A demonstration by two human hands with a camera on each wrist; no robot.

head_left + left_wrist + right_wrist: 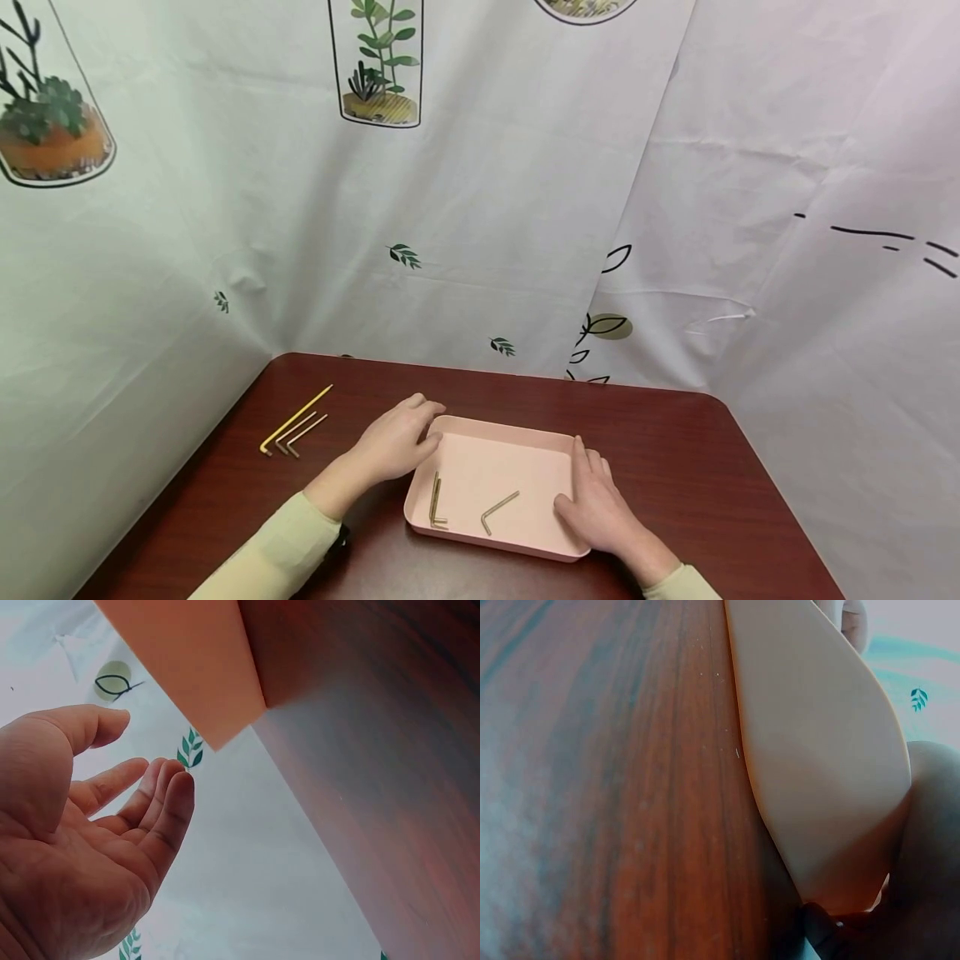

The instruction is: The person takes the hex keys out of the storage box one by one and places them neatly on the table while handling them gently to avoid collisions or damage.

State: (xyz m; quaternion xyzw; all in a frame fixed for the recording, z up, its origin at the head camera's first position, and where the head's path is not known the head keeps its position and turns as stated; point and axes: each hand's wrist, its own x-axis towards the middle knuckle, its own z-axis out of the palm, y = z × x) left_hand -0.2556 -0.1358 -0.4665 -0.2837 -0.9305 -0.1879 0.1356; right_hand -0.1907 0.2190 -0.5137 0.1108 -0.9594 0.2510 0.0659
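Note:
A shallow pink tray [491,492] lies on the table with brass-coloured hex keys inside. One hex key [498,510] is near its front middle, and two more hex keys [435,500] lie close together by the left wall. My right hand [596,500] grips the tray's right side, thumb over the rim and fingers along the outside. At the back left corner is my left hand [399,437], thumb and fingers apart. The left wrist view shows that hand [112,832] with loosely bent fingers and nothing in them, beside the tray's wall [187,667].
On the table's left part lie a long yellow hex key [296,417] and two smaller hex keys [300,433], side by side. The dark red wooden table [697,483] has rounded far corners. White printed fabric [480,208] hangs behind and along both sides.

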